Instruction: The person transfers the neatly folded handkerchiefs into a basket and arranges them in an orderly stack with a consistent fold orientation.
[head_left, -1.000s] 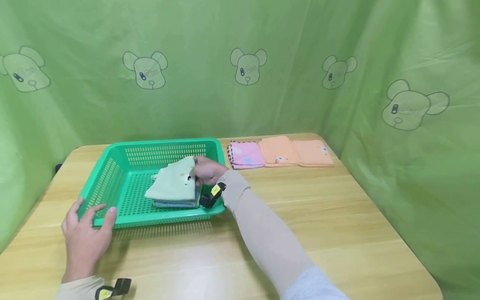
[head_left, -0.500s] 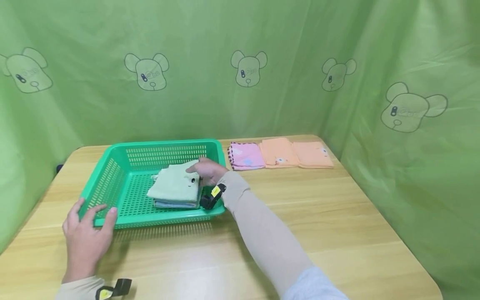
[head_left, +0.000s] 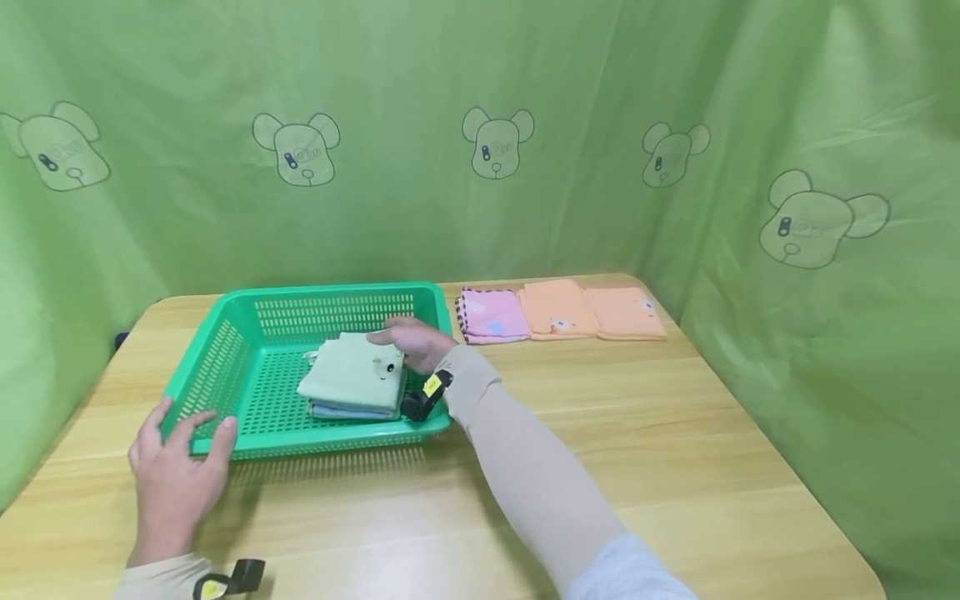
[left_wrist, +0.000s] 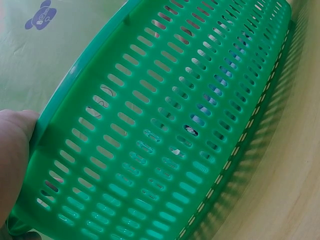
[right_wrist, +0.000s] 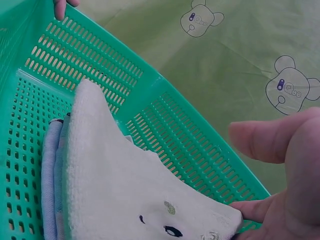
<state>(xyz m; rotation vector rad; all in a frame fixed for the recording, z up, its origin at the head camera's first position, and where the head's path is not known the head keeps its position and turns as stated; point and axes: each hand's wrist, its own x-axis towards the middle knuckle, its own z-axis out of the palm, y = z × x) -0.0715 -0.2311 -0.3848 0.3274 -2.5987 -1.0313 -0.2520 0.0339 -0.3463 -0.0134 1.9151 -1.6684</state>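
Note:
A pale green folded towel (head_left: 352, 371) with an embroidered face lies on top of bluish folded cloths (head_left: 352, 412), inside a green plastic basket (head_left: 330, 433). At the towel's right edge is my right hand (head_left: 420, 342). Its thumb (right_wrist: 260, 140) is raised off the cloth, while a finger (right_wrist: 252, 209) touches the towel's corner. My left hand (head_left: 180, 475) grips the basket's near left corner, fingertips over the rim. In the left wrist view only part of that hand (left_wrist: 15, 150) shows beside the slotted wall.
To the right of the basket, along the table's far edge, lie a pink folded towel (head_left: 495, 317) with a checked border and two orange ones, the middle towel (head_left: 558, 308) and the right towel (head_left: 626, 314). A green curtain (head_left: 570, 208) surrounds the wooden table (head_left: 637, 433).
The pale green towel's right side has come down flat on the stack. My right thumb has come away from it. My left hand stays on the basket's corner.

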